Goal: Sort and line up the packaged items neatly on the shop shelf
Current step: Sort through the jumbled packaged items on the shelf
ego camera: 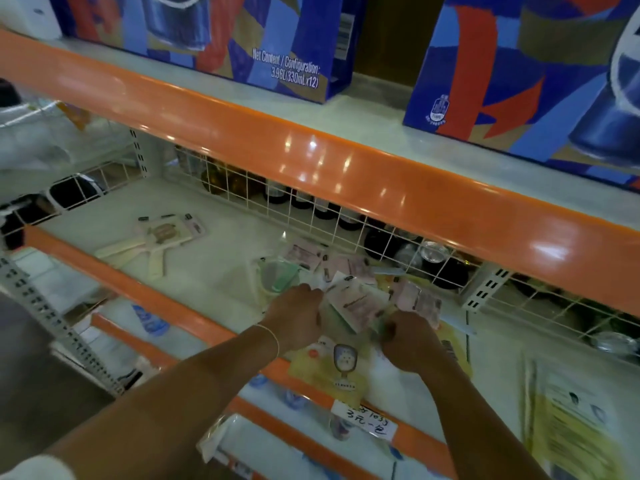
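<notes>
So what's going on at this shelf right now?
A person is tidying small packets on a shop shelf. Both hands, left and right, hold a bunch of packets above the shelf. More packets lie loose behind them, and a few carded items sit apart to the left, not yet lined up.

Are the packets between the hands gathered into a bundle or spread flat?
Gathered: both hands, left hand and right hand, grip the packets as a stack.

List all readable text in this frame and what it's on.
"Net Content / Configuration: 3.96L(330mLx12)": blue carton on the upper shelf.
"3元一包", handwritten: price tag on the shelf edge; its top line is unreadable.
Print on the packets held by both hands, the yellow pack and the right carton's logo: too blurred to read.
</notes>
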Available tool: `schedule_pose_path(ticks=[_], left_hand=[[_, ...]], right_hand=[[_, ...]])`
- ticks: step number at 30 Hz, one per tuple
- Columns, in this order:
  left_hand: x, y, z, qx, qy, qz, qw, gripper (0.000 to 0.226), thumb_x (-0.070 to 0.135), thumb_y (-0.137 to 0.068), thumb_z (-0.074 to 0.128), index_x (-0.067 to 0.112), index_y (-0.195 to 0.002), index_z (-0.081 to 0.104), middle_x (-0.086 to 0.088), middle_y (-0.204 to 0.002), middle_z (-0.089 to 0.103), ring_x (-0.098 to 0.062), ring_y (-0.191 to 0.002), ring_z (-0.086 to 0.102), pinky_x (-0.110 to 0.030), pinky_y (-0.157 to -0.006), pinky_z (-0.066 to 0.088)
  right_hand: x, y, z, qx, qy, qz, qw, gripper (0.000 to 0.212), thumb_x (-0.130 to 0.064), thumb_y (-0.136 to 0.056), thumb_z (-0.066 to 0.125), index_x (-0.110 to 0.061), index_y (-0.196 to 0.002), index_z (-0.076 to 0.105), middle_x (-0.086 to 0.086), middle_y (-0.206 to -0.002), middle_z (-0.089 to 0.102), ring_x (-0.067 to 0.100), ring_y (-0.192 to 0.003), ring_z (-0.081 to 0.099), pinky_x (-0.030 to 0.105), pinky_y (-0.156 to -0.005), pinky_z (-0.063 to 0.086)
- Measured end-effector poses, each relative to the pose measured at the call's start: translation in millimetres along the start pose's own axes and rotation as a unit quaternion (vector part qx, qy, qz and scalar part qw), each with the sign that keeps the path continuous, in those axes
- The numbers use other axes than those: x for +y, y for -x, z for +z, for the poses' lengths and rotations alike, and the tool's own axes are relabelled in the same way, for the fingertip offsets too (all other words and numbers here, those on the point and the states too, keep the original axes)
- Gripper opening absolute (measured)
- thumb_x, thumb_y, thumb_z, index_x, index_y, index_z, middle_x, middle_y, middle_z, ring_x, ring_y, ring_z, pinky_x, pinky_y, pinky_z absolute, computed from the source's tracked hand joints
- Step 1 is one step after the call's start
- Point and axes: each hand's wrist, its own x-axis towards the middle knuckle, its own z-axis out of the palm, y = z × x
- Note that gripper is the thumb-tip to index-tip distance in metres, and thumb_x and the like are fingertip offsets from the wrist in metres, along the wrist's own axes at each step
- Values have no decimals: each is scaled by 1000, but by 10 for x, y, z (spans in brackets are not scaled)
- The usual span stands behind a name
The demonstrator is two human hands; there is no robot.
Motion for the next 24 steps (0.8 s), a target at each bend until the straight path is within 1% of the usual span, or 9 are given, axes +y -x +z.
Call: schedule_pose_path(ticks=[3, 6, 9, 13, 15, 17, 19, 21, 24], left_hand=[[-133, 66, -57, 32, 3, 0, 999, 28, 24, -90, 49, 10, -113, 56, -10, -107, 54, -28, -100, 55, -34, -75, 46], [-346, 83, -199, 30, 17, -13, 999, 27, 31, -84, 58, 14, -104, 56, -6, -104, 53, -27, -98, 56, -32, -74, 48], [-640, 89, -374, 41, 10, -31, 999, 29, 28, -88, 51, 12, -112, 55, -9, -111, 53, -29, -103, 55, -34, -78, 49], [-1142, 159, -550, 74, 28, -58, 995, 25, 22, -89, 46, 12, -108, 58, -10, -102, 58, -31, -93, 59, -29, -66, 42], [-1411, 205, -634, 77, 26, -71, 994, 20, 22, -89, 45, 12, -99, 59, -10, -96, 62, -31, -89, 62, -26, -62, 38], [-1676, 249, -731, 71, 4, -85, 994, 20, 24, -89, 44, 13, -95, 60, -9, -95, 65, -29, -86, 63, -27, -61, 42], [-1930, 290, -814, 68, -11, -100, 993, 22, 24, -90, 42, 12, -93, 61, -7, -95, 66, -28, -86, 63, -27, -60, 41], [-2176, 344, -881, 77, -16, -118, 990, 25, 26, -92, 41, 12, -90, 61, -7, -93, 67, -28, -85, 64, -27, -58, 38], [-2502, 398, -953, 91, -1, -137, 986, 23, 29, -92, 41, 16, -82, 56, -7, -87, 66, -27, -79, 62, -30, -58, 42]], right_hand=[[-148, -6, 8, 12, -18, -11, 1000, 18, -16, -87, 52, -15, -70, 55, 5, -71, 57, 19, -63, 55, 24, -50, 40], [-372, -45, 27, 42, -29, -18, 999, 14, -20, -89, 53, -16, -76, 57, 6, -77, 60, 21, -68, 56, 25, -52, 40], [-686, -113, 55, 67, -35, -28, 997, 15, -22, -89, 55, -14, -78, 60, 8, -80, 63, 19, -69, 56, 23, -51, 37], [-1214, -245, 134, 79, -46, -48, 995, 17, -25, -90, 57, -11, -90, 65, 6, -83, 64, 15, -66, 54, 24, -54, 41], [-1520, -325, 217, 70, -53, -48, 995, 19, -25, -90, 57, -9, -82, 64, 7, -77, 62, 13, -62, 52, 23, -51, 39], [-1817, -433, 346, 66, -49, -44, 996, 27, -22, -88, 52, -11, -65, 55, 10, -65, 58, 15, -54, 49, 27, -48, 38], [-2113, -534, 461, 67, -69, -37, 995, 30, -20, -86, 50, -14, -57, 48, 4, -56, 53, 13, -49, 50, 29, -47, 43], [-2396, -620, 549, 67, -84, -30, 994, 22, -22, -85, 52, -13, -67, 59, 3, -66, 61, 14, -59, 59, 30, -55, 53], [-2768, -737, 664, 56, -64, -38, 996, 21, -28, -88, 52, -14, -84, 67, 3, -81, 67, 16, -71, 62, 27, -63, 51]])
